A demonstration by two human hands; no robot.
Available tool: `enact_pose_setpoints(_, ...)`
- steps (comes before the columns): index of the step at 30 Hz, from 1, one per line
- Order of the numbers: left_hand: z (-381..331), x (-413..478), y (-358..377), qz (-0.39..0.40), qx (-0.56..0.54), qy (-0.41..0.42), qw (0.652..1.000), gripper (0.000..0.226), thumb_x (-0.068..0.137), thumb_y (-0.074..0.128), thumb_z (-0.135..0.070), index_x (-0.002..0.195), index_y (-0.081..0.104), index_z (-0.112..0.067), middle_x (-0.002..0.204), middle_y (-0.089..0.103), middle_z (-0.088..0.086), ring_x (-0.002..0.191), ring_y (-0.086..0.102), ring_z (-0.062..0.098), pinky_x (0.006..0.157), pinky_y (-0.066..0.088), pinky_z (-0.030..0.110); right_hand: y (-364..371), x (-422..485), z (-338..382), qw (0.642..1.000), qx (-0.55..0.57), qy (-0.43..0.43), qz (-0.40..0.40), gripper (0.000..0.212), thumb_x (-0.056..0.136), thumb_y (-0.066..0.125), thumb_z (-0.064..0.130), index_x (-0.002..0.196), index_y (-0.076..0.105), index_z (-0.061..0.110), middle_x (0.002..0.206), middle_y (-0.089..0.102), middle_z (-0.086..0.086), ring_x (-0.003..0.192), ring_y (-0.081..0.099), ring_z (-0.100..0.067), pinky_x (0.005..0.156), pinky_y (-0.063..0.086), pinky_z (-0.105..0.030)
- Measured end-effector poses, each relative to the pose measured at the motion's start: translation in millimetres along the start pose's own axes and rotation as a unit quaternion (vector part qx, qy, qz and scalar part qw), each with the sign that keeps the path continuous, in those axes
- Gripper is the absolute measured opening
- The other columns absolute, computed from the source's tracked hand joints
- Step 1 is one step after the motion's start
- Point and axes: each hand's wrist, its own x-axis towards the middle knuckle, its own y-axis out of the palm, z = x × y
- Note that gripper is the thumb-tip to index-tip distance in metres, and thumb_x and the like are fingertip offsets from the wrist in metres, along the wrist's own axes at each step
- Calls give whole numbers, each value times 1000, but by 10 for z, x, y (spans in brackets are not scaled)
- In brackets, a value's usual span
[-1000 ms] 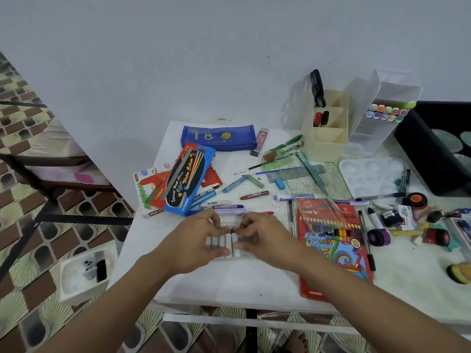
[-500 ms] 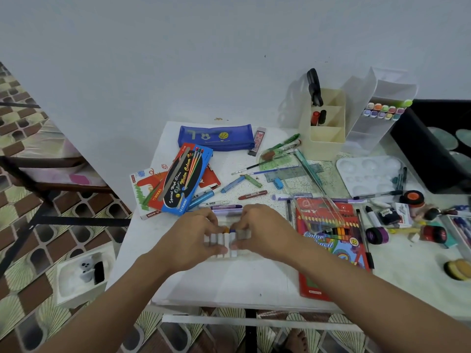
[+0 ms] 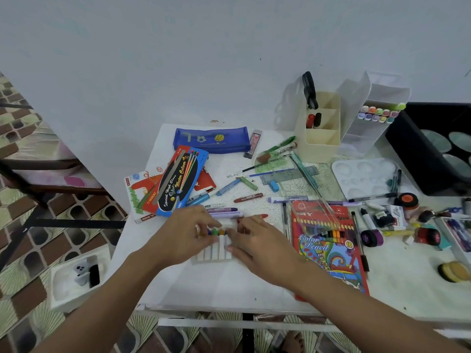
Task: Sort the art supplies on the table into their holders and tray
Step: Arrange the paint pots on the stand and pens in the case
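Since the crayon set [image 3: 216, 249] lies at the front middle of the table [image 3: 229, 289], between both hands, I treat it as light and loose: paper-wrapped sticks side by side, apt to roll apart or snap if squeezed. Left hand [image 3: 182, 238] pinches at the coloured tips. Right hand [image 3: 258, 244] curls round the set's right edge, thumb low. Best hold: both outer sides, pressed inward gently. Tabletop is white, smooth and cluttered. Cream holder [image 3: 319, 138] and clear marker holder [image 3: 367, 123] stand at the back against the pale wall [image 3: 178, 59].
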Motion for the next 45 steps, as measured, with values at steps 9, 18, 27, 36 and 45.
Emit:
enact_pose_setpoints(9,48,477,-160,-18,82,-9,996,29,98,61,-16,125,68,-22,121,67,-5,103,56,6,91,42,19,-301,263,-340,979,113,111,-129,23,99,58,29,107,75,15,89,60,4,77,58,-13,69,53,-39)
enact_pose_setpoints(18,84,794,-208,110,186,36,976,31,98,62,-19,129,67,-18,116,65,-1,93,51,4,79,35,13,-226,536,-599,989,-36,118,-76,22,93,64,18,112,75,19,100,54,-6,103,49,-31,75,38,-39)
enact_pose_setpoints(27,91,773,-123,98,184,47,977,13,96,61,-16,108,67,-18,104,63,-3,91,58,10,81,51,24,-138,621,-679,990,-64,90,-90,10,86,75,16,95,79,13,93,60,-4,95,54,-29,72,34,-36)
enact_pose_setpoints(36,-129,852,-120,6,19,103,994,19,101,56,-27,119,61,-23,103,60,-10,80,60,6,73,49,18,-379,408,-670,971,81,155,-163,6,95,62,18,95,65,12,90,59,0,82,54,-18,70,50,-39)
enact_pose_setpoints(45,-845,1095,328,-75,-180,100,976,11,103,52,-24,108,60,-29,95,60,-9,85,61,7,77,51,27,-947,-274,-927,893,305,259,-206,37,98,61,15,130,52,30,87,70,6,79,67,-12,76,57,-37)
